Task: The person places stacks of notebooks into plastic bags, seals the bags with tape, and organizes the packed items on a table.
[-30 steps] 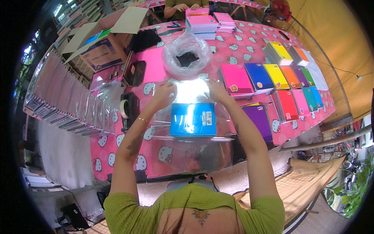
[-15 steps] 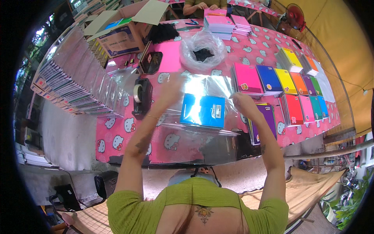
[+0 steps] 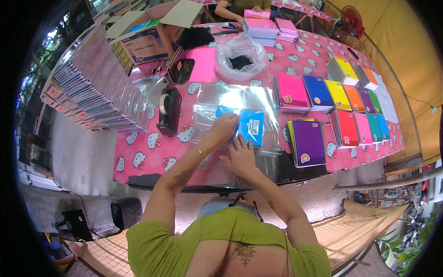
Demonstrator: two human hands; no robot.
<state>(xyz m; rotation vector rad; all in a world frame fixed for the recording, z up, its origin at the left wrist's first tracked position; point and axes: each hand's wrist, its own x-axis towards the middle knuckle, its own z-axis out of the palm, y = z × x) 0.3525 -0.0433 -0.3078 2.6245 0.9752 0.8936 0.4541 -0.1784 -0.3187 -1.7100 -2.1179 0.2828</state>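
Observation:
A blue spiral notebook (image 3: 247, 121) with a small pale label lies on clear plastic film (image 3: 267, 99) in the middle of the table. My left hand (image 3: 226, 128) rests over the notebook's left part, fingers curled in a pinch. What it holds is hidden, though film surrounds it. My right hand (image 3: 241, 156) lies at the notebook's near edge, fingers spread and touching it. Left of the film stands a black tape dispenser (image 3: 169, 112) with a roll of tape.
Colored notebook stacks (image 3: 309, 143) stand at the right. Many film-wrapped notebooks (image 3: 92, 87) line the left, beside an open cardboard box (image 3: 146, 46). A plastic bag (image 3: 221, 57) sits beyond the film. Across the table, another person's arm (image 3: 226, 11) reaches near pink notebooks (image 3: 260, 30).
Both hands have come inward from the film's far sides to the notebook. My right hand has opened out at its near edge. The other person's arm has shifted.

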